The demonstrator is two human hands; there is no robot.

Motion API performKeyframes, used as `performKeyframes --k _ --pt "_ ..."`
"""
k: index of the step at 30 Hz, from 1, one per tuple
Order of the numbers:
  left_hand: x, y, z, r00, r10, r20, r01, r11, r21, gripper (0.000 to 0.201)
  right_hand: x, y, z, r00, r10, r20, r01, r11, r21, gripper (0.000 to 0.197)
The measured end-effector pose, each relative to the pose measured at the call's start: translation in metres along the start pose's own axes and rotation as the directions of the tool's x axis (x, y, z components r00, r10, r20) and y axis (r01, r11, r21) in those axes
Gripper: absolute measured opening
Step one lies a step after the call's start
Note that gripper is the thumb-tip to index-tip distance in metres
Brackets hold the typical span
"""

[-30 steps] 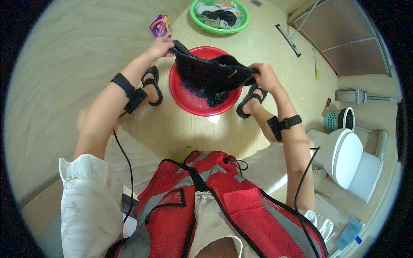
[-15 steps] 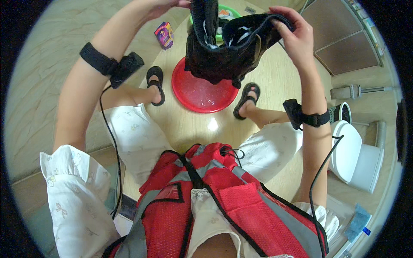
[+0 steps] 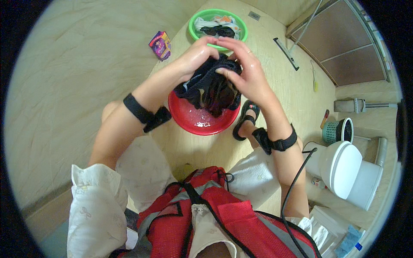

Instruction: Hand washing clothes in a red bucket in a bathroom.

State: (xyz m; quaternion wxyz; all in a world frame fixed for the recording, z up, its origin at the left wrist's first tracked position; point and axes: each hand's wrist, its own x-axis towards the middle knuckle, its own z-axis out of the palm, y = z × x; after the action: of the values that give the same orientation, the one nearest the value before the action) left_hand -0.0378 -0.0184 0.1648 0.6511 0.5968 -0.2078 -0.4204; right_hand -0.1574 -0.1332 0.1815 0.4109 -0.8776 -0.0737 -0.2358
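Observation:
A dark garment [image 3: 215,92], black and wet-looking with a thick waistband-like edge, hangs bunched over the red basin [image 3: 202,130]. My left hand [image 3: 198,56] grips its upper left part, with the fingers partly hidden behind the cloth. On the other side, my right hand [image 3: 248,71] holds the gathered top between thumb and fingers. Both hands are close together, their fingertips nearly meeting at the far side. Shallow, bubbly liquid shows inside the basin below the cloth, and the garment hides the basin's far part.
Beyond my hands a green basin [image 3: 244,31] holds white and black cloth. A purple packet [image 3: 161,45] lies at the left wall. To the right are a floor squeegee [image 3: 287,55], a green basket [image 3: 331,131] and a white toilet [image 3: 344,167]. My sandalled foot [image 3: 246,122] stands beside the red basin.
My hands have come together and moved nearer to me, gathering the garment that hung spread between them. The head view has shifted, showing more of the green basin.

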Motion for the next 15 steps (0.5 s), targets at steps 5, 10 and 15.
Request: performKeyframes --k 5,10,15 --pt "0.011 -0.003 -0.009 0.997 0.028 0.068 -0.013 0.978 -0.21 0.035 0.008 0.009 0.01 0.997 0.053 -0.061 -0.062 0.985 -0.159 0.051" --pt "0.002 -0.001 -0.008 0.997 0.038 -0.069 -0.054 0.967 -0.251 0.03 0.011 0.01 0.024 0.996 0.01 -0.089 -0.035 0.959 -0.28 0.051" --pt "-0.007 0.012 -0.008 1.0 -0.005 0.024 0.012 0.943 -0.334 0.027 0.01 0.019 0.016 0.998 0.03 -0.058 -0.053 0.894 -0.444 0.047"
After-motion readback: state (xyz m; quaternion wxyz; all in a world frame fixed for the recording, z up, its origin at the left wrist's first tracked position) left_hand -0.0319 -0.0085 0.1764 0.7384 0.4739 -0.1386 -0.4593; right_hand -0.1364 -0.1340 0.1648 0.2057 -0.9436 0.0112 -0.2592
